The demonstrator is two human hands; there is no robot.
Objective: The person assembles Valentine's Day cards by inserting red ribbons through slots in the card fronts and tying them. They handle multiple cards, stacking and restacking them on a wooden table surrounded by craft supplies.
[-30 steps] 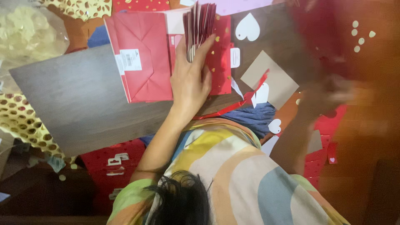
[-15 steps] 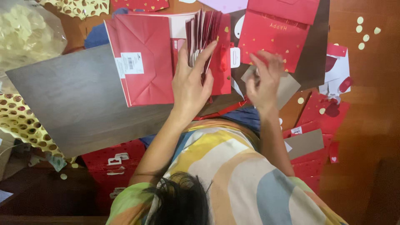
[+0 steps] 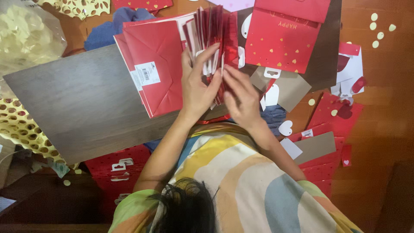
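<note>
fingers (image 3: 202, 64) of left hand (image 3: 196, 88) grip the red bag stack (image 3: 211, 39) upright over the grey board (image 3: 77, 101). right hand (image 3: 241, 97), off by the spotted bag (image 3: 280, 41) half a second ago, now pinches the stack's edge, so both hands are sorting it.

A: What's up there at the top of the board?

B: A stack of shiny red cards (image 3: 212, 41), stood on edge and fanned apart, white hang tabs showing low between them.

A: And beside it?

B: Touching its left side, a flat red paper bag (image 3: 157, 64), white label facing up.
</note>
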